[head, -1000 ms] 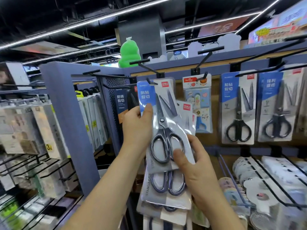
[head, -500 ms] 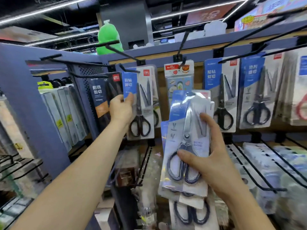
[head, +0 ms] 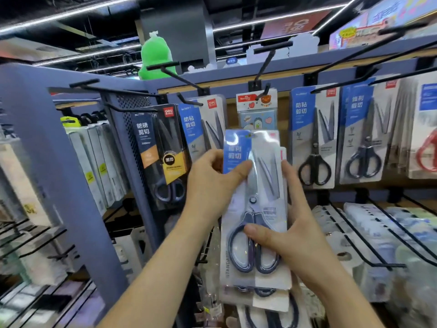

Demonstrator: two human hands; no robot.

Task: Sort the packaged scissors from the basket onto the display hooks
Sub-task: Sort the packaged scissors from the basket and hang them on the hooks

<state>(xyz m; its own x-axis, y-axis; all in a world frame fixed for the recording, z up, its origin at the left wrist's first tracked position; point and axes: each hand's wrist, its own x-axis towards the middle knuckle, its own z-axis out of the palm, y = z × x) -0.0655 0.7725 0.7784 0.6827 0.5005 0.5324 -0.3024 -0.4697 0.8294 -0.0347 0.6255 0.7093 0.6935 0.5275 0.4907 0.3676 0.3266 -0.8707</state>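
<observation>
The top scissors pack (head: 257, 209) fronts the stack (head: 267, 301) you hold in mid-air, near you, before the display hooks (head: 272, 47). Your left hand (head: 210, 178) has left the blue-carded pack (head: 201, 124) hanging on the far left hook and now pinches the top pack's upper left corner, thumb on its blue card. Your right hand (head: 298, 237) still clasps the stack from the right, fingers (head: 289, 176) behind its edge, thumb across the scissor handles.
</observation>
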